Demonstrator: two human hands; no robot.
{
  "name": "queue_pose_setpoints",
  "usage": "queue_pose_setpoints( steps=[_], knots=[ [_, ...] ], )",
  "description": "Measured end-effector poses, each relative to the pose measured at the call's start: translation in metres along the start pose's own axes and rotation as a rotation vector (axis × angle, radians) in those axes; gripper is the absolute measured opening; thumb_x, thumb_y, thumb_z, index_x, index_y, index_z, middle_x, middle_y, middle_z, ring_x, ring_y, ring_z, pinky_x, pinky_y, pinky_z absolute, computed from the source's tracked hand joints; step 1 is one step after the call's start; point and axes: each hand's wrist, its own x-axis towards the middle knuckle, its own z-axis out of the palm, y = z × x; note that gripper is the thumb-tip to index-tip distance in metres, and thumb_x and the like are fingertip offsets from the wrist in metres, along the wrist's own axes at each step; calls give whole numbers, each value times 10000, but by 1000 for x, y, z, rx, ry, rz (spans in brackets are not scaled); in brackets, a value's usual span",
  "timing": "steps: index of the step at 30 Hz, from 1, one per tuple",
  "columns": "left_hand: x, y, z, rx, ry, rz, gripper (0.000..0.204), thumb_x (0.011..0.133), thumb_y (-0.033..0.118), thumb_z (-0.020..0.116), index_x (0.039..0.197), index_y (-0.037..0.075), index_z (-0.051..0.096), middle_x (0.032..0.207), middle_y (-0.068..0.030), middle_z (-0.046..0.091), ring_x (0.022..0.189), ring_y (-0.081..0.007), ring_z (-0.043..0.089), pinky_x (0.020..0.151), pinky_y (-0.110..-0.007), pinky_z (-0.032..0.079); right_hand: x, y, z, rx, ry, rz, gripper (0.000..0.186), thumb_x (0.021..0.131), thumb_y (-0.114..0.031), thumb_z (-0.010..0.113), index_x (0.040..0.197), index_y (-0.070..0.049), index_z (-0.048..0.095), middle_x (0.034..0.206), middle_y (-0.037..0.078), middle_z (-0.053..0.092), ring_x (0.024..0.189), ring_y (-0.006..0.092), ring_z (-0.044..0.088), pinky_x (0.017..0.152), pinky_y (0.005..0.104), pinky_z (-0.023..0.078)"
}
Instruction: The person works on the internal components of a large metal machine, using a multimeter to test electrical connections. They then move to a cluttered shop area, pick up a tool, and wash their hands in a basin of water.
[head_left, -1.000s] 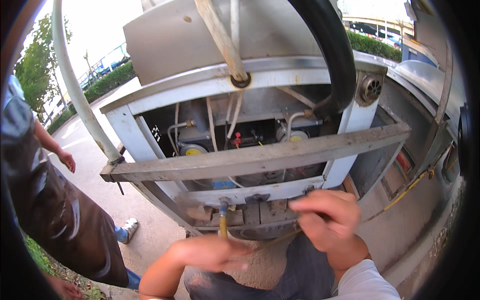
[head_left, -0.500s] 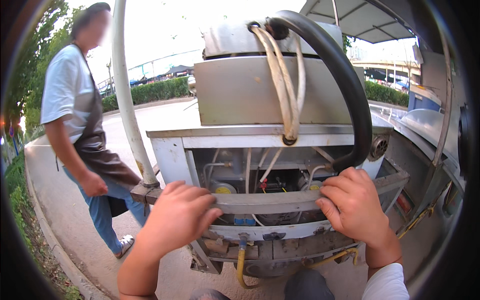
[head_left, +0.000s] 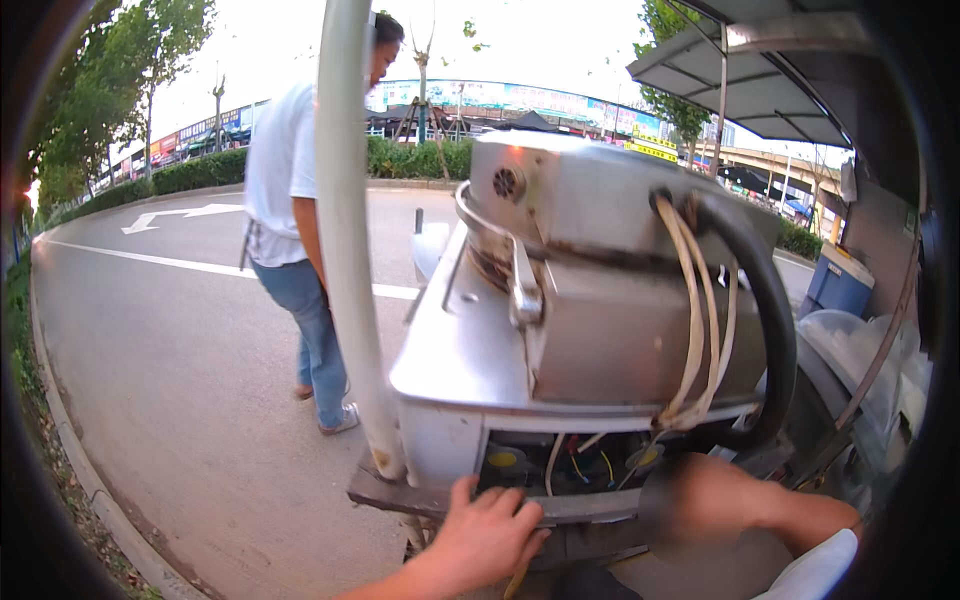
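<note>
On the rail, my left hand rests, grip relaxed; for my blurred right hand, I cannot tell.

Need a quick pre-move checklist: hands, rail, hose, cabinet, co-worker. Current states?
1. Left hand placed on the metal rail: ok, fingers over its edge.
2. Right hand placement: cannot tell, it is blurred near the rail's right part.
3. Black hose seated at its lower end: cannot tell, the joint is hidden.
4. Cabinet opening covered: not ok, thin yellow wires show inside.
5. Co-worker clear of both hands: ok, standing beyond the pole.
</note>
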Motion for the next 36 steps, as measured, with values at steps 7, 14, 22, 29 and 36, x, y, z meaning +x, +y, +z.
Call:
queue_pose_setpoints(
  steps=[7,14,22,29,36],
  knots=[
    [6,12,-11,-10,-139,-232,239,730,290,615,842,86,567,855,-97,565,890,-259,566,888,-619,274,7,7,-10,-164,62,-366,529,871,-487,451,547,-71,486,491,19,341,449,167,370,418,295,317],
    [27,12,-6,-82,-439,-416,245,765,298,550,900,102,606,925,-96,589,881,-270,599,868,-611,280,8,5,6,53,-489,101,869,745,-659,475,1068,148,468,1012,330,459,960,411,497,815,418,444],
    [50,3,-10,-120,-789,-584,304,761,292,499,974,119,631,1065,-109,580,963,-299,577,854,-657,268,30,-22,-36,186,-648,253,920,696,-656,539,1207,93,385,1183,256,380,1112,396,405,889,480,372],
    [76,7,-24,-187,-962,-728,375,756,296,533,1059,95,624,1201,-125,534,1112,-300,503,959,-638,200,8,-14,-9,248,-540,339,792,780,-503,557,1272,72,322,1306,265,286,1208,411,326,939,529,324],
    [44,34,-14,-112,-629,-596,455,752,372,560,1138,129,551,1210,-101,509,1157,-293,454,975,-650,155,-51,-31,27,574,-296,377,676,747,-406,617,1260,-15,413,1297,199,388,1189,352,386,972,426,349]
  ],
)
